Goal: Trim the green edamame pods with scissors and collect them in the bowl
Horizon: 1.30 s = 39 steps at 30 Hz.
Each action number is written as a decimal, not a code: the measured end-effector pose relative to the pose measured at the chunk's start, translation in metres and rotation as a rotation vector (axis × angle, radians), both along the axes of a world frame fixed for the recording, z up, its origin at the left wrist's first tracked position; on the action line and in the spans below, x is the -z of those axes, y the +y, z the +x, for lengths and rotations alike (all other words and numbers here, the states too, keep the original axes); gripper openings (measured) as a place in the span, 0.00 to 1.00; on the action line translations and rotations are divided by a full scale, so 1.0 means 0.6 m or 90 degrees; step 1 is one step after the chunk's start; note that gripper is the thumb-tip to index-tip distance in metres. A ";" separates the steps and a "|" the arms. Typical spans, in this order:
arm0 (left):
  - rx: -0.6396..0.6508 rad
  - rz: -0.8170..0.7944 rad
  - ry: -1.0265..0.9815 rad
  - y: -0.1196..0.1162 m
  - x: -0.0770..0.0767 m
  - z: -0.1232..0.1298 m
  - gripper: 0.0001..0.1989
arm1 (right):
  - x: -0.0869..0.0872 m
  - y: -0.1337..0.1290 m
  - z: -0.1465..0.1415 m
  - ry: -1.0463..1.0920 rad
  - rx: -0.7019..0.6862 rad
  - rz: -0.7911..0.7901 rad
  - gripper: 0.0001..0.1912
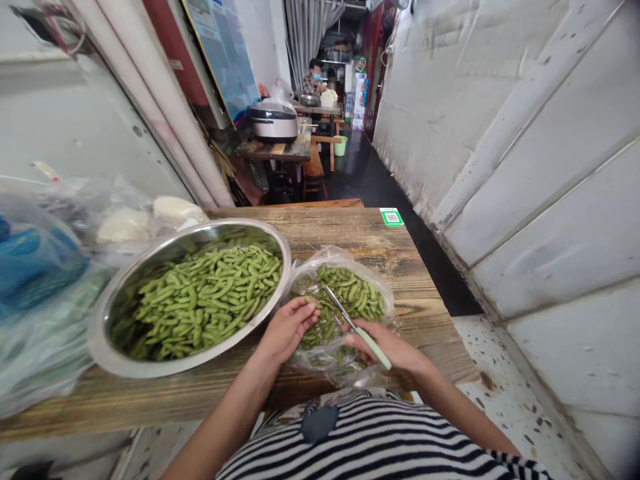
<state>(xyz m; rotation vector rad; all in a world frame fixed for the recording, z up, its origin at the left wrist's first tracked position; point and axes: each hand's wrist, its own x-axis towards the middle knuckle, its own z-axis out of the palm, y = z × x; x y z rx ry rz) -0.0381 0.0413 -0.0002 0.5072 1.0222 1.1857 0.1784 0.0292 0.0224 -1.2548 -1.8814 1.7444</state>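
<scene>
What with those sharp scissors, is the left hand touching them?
Apart: the head view shows the left hand clear of the scissors, with green pods between.

Rice cooker (267, 122); green QR sticker (391, 217)

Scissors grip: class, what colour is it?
The scissors grip is pale green, best seen in the head view.

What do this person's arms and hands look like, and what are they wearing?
The left arm and right arm are bare, and neither the left grip nor the right grip wears a glove. The shirt has black and white stripes, a short sleeve and a dark patch on its front.
</scene>
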 end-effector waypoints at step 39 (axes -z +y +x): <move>-0.323 0.441 1.125 -0.014 -0.027 -0.159 0.10 | 0.042 0.018 -0.102 -0.583 -0.081 0.393 0.15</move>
